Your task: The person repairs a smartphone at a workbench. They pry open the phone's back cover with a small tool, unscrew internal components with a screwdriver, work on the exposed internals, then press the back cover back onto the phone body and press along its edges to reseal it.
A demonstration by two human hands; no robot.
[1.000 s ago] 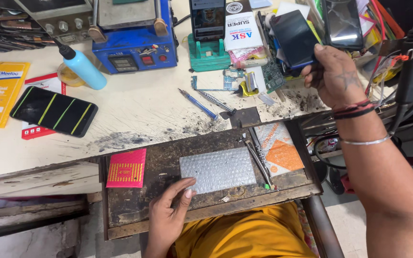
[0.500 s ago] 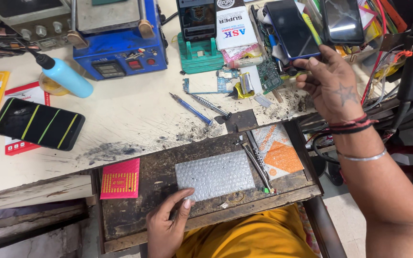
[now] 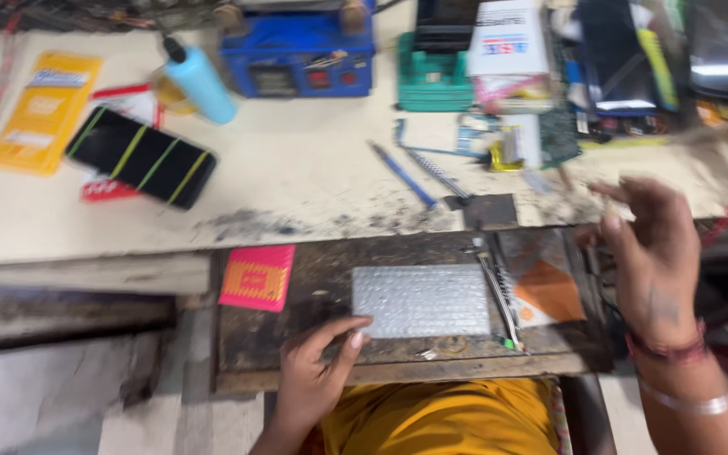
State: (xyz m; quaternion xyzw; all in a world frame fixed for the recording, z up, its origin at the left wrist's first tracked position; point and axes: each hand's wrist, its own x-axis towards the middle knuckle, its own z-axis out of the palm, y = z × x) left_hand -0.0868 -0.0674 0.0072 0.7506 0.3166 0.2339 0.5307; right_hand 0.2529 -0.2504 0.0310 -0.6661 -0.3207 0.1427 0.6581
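Note:
My left hand [image 3: 313,375] rests at the near edge of a dark wooden drawer board [image 3: 297,333], fingertips touching the lower left corner of a silvery bubble-wrap sheet [image 3: 421,300]. It grips nothing. My right hand [image 3: 650,253] hovers over the board's right end, blurred, fingers spread and empty. Under and beside it lie an orange sheet [image 3: 549,291] and thin metal tools [image 3: 499,291]. A pink patterned card [image 3: 257,276] lies at the board's left end.
On the pale bench lie a black phone with yellow-green stripes [image 3: 141,157], a yellow packet [image 3: 44,109], a light blue bottle [image 3: 200,80], a blue machine [image 3: 301,55], a green holder [image 3: 431,80], a white box [image 3: 509,38], a blue pen [image 3: 402,173] and dark phones [image 3: 617,59].
My right hand let go of the dark phone at the back right and came down toward the board, now empty. My left hand stayed on the bubble wrap.

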